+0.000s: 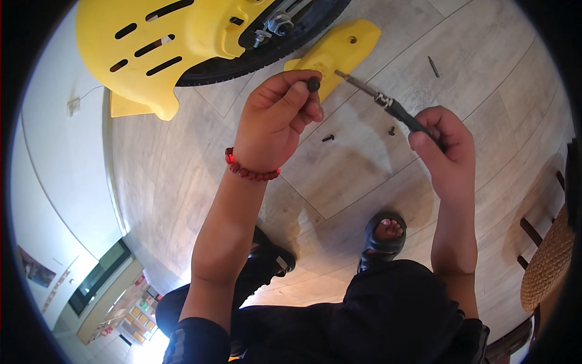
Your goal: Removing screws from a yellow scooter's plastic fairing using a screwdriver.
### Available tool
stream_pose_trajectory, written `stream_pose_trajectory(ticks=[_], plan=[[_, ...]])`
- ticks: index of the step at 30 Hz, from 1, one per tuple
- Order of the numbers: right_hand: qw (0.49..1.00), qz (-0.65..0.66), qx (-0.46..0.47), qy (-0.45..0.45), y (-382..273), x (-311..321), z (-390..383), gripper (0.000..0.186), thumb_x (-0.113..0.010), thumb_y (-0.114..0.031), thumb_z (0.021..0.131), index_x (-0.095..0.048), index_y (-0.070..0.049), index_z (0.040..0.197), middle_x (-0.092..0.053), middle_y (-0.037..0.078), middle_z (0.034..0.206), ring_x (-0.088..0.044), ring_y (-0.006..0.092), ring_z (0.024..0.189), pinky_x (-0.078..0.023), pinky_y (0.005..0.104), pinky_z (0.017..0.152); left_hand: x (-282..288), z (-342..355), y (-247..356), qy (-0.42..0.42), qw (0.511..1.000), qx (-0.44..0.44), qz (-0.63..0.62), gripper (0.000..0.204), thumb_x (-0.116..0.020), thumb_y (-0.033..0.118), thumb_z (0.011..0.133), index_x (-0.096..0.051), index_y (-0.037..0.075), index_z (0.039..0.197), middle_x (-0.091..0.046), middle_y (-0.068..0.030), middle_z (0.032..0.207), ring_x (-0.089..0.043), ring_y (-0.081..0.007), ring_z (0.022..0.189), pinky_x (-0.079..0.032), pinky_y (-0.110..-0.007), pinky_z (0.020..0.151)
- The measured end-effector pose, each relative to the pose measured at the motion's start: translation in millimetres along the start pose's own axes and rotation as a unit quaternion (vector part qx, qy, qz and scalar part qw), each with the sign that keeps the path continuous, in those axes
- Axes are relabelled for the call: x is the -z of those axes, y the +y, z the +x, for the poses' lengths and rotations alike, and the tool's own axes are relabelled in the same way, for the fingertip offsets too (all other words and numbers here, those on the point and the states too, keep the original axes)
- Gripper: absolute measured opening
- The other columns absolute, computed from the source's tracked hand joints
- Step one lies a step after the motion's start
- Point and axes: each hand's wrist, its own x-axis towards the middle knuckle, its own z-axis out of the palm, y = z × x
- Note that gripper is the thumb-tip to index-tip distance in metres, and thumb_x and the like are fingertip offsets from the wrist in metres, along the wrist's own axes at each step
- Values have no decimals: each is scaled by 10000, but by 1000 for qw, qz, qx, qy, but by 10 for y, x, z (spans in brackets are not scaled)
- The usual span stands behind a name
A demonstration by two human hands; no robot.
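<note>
At the far left a yellow plastic cover [136,36] with dark slots arched over a black tyre [212,71], and a silver hub nut [280,24] showed at the opening in its side. A red bead bracelet [251,176] circled my left wrist. Above it, my left hand [276,115] had its thumb and index finger pinched together on a small black round-headed screw [313,85]; the head stuck out past the thumb tip, facing right, and the rest of it was hidden by my fingers. On the plank floor [327,188] below that hand lay a loose black screw [328,138]. Just behind the pinched screw, a yellow plastic piece [357,45] with a round hole rested on the floor. Then came the screwdriver [383,100], its bit pointing up and left toward the pinched screw, near but not touching it. A second loose screw [391,131] lay below its shaft, and a separate driver bit [433,67] lay farther up the floor. My right hand [448,142] held the black handle, fingers wrapped round it and thumb along it. At the right edge was a woven seat [548,261].
</note>
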Motion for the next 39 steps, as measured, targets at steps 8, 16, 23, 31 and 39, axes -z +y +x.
stream_pose_trajectory(ticks=[8,16,23,31,39], plan=[[997,-63,14,-36,-46,-113,-57,92,-637,-41,859,-545,-35,851,-480,-68,627,-376,-2,560,-283,178,495,-4,-11,56,-5,998,-4,57,225,-506,109,971,-597,-15,1134,-609,-71,864,-560,-144,748,-469,-314,709],[996,-90,23,-15,-25,-139,-52,88,-627,-39,861,-541,-30,847,-485,-60,609,-374,0,555,-286,183,490,42,11,101,-30,994,-25,97,226,-499,65,961,-598,-21,1145,-613,-84,876,-564,-140,773,-480,-313,744],[995,-94,20,-13,-28,-150,-53,93,-629,-44,861,-539,-28,841,-486,-56,602,-370,5,549,-285,189,488,49,14,119,-5,987,-7,158,220,-493,43,957,-595,-38,1133,-612,-82,846,-571,-141,766,-487,-293,744],[993,-112,25,-15,-29,-152,-44,100,-626,-53,869,-533,-32,836,-466,-62,599,-359,6,557,-281,193,489,36,46,157,-24,974,-30,224,211,-514,42,951,-591,-52,1124,-621,-81,855,-582,-127,768,-486,-266,740],[992,-126,20,-21,-11,-169,-62,114,-624,-59,874,-520,-40,831,-438,-68,609,-337,11,561,-267,199,495,2,71,250,-22,946,-10,322,205,-531,44,942,-596,-43,1117,-626,-72,887,-594,-119,796,-489,-250,751]])
